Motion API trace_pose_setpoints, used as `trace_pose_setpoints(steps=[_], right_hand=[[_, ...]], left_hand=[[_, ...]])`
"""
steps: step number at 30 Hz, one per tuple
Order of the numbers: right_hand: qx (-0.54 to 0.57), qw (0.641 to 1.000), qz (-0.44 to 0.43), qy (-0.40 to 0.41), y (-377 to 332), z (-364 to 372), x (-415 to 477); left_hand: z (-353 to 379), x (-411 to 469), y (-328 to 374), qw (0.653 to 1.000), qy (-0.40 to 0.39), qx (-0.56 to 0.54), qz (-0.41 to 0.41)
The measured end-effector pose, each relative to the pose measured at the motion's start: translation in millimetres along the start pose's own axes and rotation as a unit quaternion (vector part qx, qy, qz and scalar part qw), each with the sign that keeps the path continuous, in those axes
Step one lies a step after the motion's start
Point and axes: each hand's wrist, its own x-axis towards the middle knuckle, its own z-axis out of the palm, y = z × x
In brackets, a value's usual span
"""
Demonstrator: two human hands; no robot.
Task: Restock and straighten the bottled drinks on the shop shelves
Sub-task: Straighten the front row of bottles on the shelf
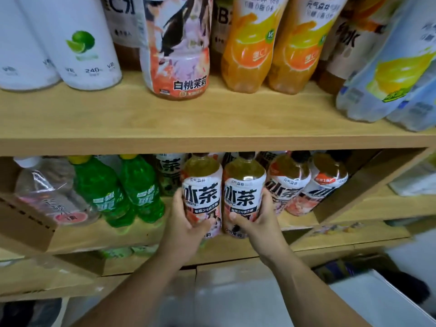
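1. Down on the lower shelf, two iced tea bottles stand side by side and touching. Each is filled with amber tea above a white label with big black characters.
2. The left hand is wrapped round the lower part of the left iced tea bottle, with its thumb across the front.
3. The right hand grips the right iced tea bottle the same way, low on the label.
4. Just right of them are two more iced tea bottles of the same kind, leaning together. Others stand behind in the shadow.
5. To the left stand two green soda bottles with yellow caps. Beyond them a clear bottle with a pink grapefruit label sits beside a cardboard box.
6. The upper shelf carries:
   - white bottles with a lime picture at the left;
   - a white-peach jasmine tea bottle, brown liquid showing at its base;
   - two orange drink bottles holding orange liquid;
   - pale blue lemon bottles at the right, tilted in the wide-angle view.
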Motion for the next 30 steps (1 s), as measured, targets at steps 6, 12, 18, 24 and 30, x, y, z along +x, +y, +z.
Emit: trace_pose_setpoints(steps=[6, 12, 18, 24, 30], right_hand=[[-0.037, 0.999, -0.03, -0.017, 3.7, -5.7, 1.9], [-0.155, 0.986, -0.06, 0.017, 10.3, -13.0, -2.0], [-0.282, 0.953, -0.096, 0.05, 17.7, -23.9, -7.3], [-0.29, 0.918, -0.102, 0.25, 18.0, -29.9, -16.9], [-0.251, 0.93, -0.047, 0.263, 20.7, -14.7, -12.6]], left_hand=[[4.9, -0.1, -4.9, 0.999, 0.026, 0.016, 0.03], [9.5, -4.8, -8.0, 0.994, 0.056, 0.072, 0.063], [10.7, -15.9, -2.5, 0.99, 0.086, 0.09, 0.061], [12.9, -20.6, 4.5, 0.99, 0.105, 0.074, 0.058], [13.2, -15.1, 1.2, 0.988, 0.105, 0.09, 0.066]])
